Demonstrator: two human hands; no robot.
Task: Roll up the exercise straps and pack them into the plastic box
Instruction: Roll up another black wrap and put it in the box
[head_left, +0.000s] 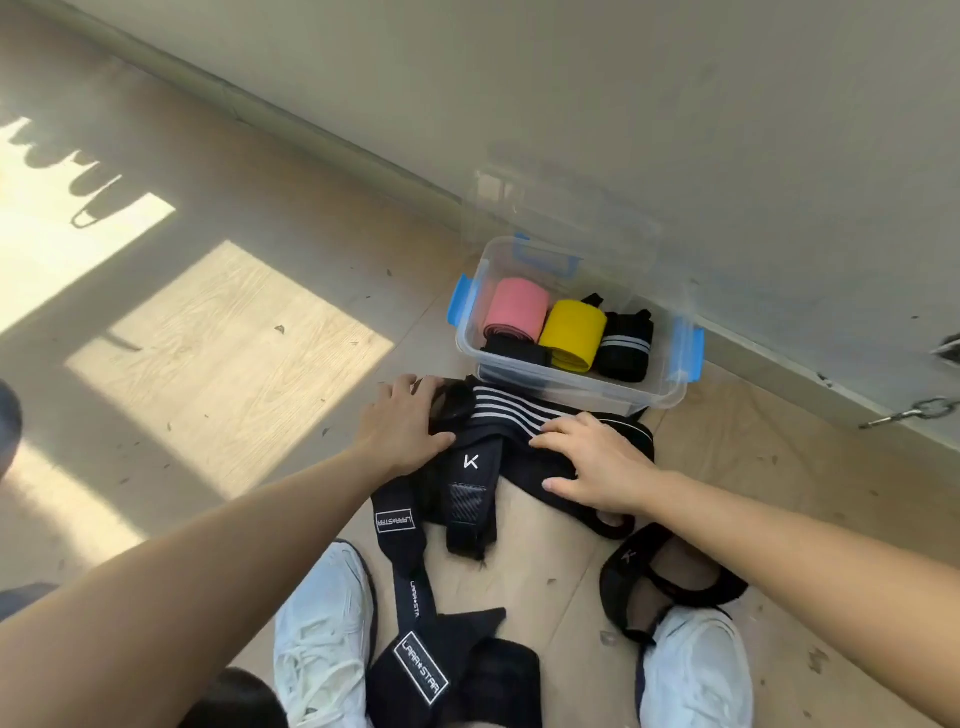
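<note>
Both hands, left hand (402, 423) and right hand (597, 462), press flat and open on the striped black strap (511, 410), just at 6 o'clock of the plastic box (566, 387). Roll tightly, edges aligned, before lifting.

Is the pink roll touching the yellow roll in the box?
Touching: the head view shows the pink roll pressed against the yellow roll, with no gap between them.
</note>
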